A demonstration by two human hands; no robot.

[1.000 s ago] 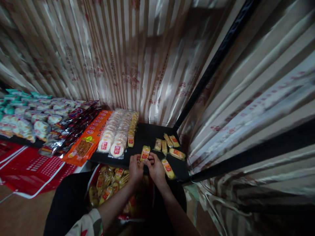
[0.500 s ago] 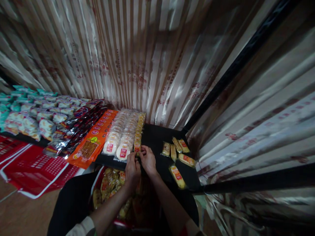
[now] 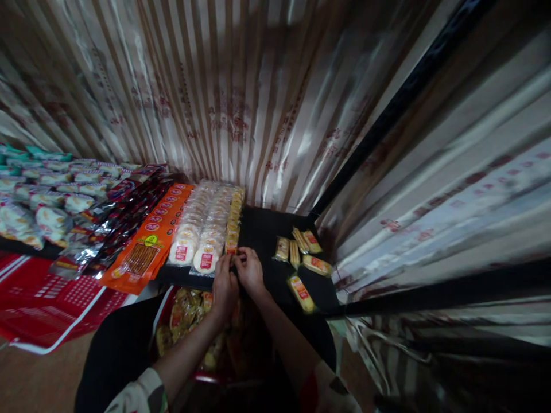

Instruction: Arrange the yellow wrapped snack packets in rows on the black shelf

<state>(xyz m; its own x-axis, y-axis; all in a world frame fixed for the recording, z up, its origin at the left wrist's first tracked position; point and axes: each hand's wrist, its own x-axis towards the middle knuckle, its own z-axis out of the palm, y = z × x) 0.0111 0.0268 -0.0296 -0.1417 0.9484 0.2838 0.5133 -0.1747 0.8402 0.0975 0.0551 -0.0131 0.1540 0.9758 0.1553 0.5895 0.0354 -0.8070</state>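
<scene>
My left hand [image 3: 224,283] and my right hand [image 3: 249,269] meet at the near end of a row of yellow snack packets [image 3: 233,221] on a black shelf [image 3: 264,235]. Both hands are closed, pinching the nearest packet [image 3: 231,244] of that row, which is mostly hidden by the fingers. Left of the row lie two rows of round white cake packs [image 3: 201,226]. Several loose yellow packets [image 3: 299,255] lie scattered on the shelf to the right of my right hand.
Orange packs [image 3: 150,244], dark red packs [image 3: 116,215] and white-and-green packs [image 3: 38,201] fill the shelf to the left. A red basket [image 3: 193,321] of yellow packets sits below my arms. Another red basket [image 3: 47,298] lies at left. Striped shiny curtains hang behind and to the right.
Both hands carried a yellow packet from the middle of the shelf leftward to the near end of the yellow row. The camera view has shifted slightly.
</scene>
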